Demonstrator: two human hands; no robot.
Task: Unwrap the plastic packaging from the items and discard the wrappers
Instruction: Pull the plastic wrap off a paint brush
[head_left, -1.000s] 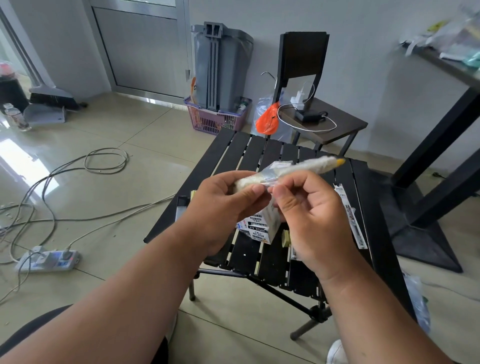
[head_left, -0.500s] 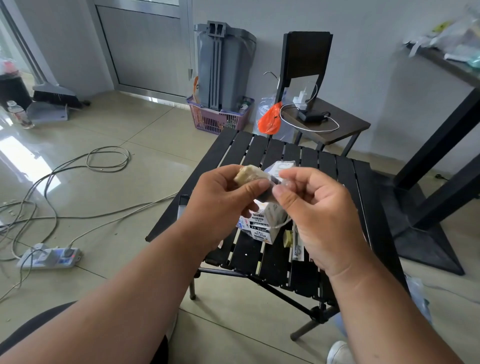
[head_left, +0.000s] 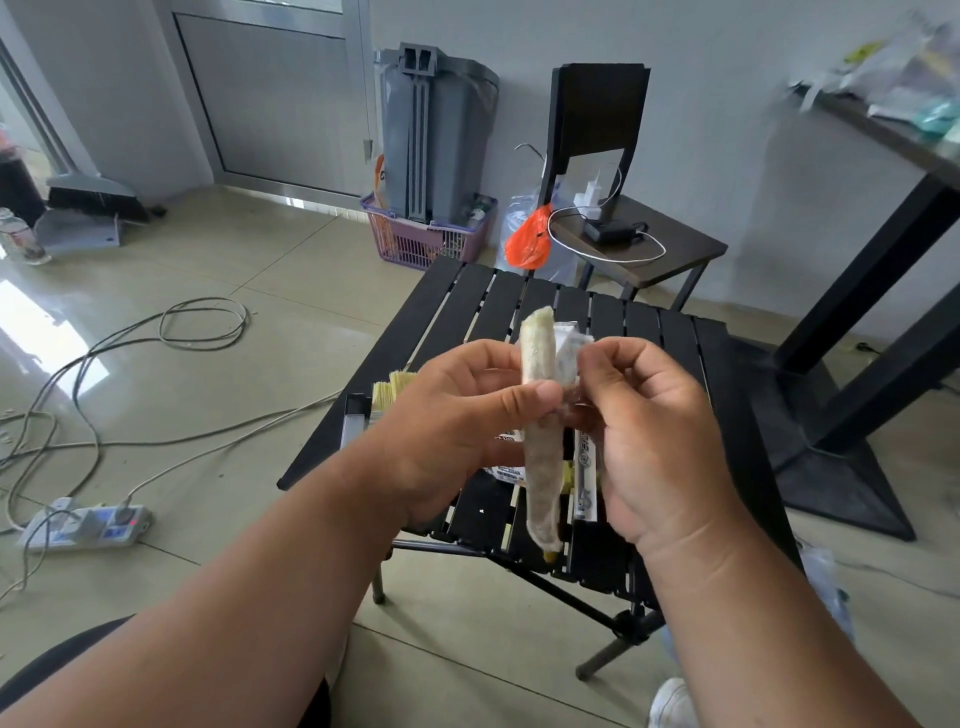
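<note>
Grip: left hand (head_left: 457, 415) curled round the middle of a long wrapped stick (head_left: 543, 457), thumb pressed on its front; right hand (head_left: 649, 441) pinching a bit of clear wrapper (head_left: 569, 353) near the top of the stick.
Wrapped stick: held up in the air between both hands, standing nearly straight up, pale top end above the fingers, small yellow tip at the bottom.
Right under the grip: black slat table (head_left: 660, 332), with a white printed pack (head_left: 506, 470) partly hidden behind the left hand and a long thin wrapped item (head_left: 584, 483) lying just right of the stick.
Left of the grip: pale yellow bristles (head_left: 392, 384) at the table's edge.
Further left, on the floor: power strip (head_left: 85, 527) and loose cables (head_left: 202, 327).
Behind the grip: dark chair (head_left: 644, 244) with a charger and white cord on the seat, orange bag (head_left: 527, 244) beside it.
Far back: grey bin (head_left: 436, 135) standing in a purple basket (head_left: 415, 241) by the wall.
</note>
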